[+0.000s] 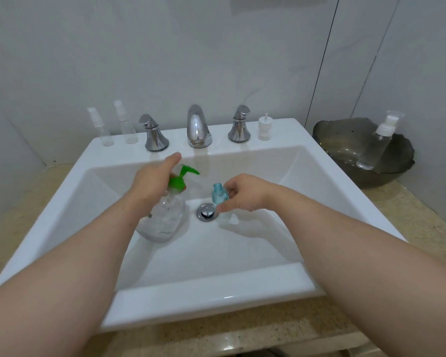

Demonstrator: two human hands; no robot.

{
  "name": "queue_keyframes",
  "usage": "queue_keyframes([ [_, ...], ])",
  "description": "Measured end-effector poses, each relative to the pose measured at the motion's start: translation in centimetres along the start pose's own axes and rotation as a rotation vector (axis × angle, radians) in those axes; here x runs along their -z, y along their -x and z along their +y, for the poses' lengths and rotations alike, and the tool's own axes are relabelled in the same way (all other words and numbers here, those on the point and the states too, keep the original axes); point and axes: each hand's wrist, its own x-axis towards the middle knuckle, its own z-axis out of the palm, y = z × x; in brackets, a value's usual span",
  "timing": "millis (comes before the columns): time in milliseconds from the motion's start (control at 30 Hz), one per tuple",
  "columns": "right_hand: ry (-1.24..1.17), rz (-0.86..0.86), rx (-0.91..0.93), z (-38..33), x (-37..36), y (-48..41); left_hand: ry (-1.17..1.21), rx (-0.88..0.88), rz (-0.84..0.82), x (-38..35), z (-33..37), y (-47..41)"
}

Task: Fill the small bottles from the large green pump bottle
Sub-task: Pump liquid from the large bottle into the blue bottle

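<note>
Left hand (153, 182) seemingly grips large clear green-pump bottle (165, 217) at neck, right hand (242, 193) pinches uncapped small blue plastic bottle (219, 197); next: mouth under spout (191, 170), press.

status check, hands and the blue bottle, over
Left hand grips green pump bottle at its neck. Right hand pinches small blue bottle, uncapped, just right of it. Nothing between them.
</note>
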Motion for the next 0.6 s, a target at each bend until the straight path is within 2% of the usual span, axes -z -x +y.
queue_keyframes([
  [100, -0.019, 0.061, 0.012, 0.1, 0.4, 0.4, 0.213, 0.089, 0.034, -0.1, -0.4, 1.0],
  [167, -0.032, 0.105, 0.03, 0.0, 0.8, 1.0, 0.256, 0.098, 0.006, -0.7, -0.2, 2.2],
  [300, -0.089, 0.14, 0.057, -0.1, 1.5, 2.5, 0.214, 0.186, -0.119, -1.8, 0.2, 3.8],
  [467, -0.203, 0.087, 0.16, -1.5, 1.4, 4.4, 0.146, 0.309, -0.332, -1.2, 0.9, 5.2],
  [533, -0.228, 0.062, 0.213, -2.5, 1.3, 5.0, 0.207, 0.343, -0.319, -0.6, 1.5, 6.6],
  [600, -0.232, 0.035, 0.25, -3.0, 1.1, 5.3, 0.137, 0.296, -0.221, 0.0, 1.4, 7.6],
])
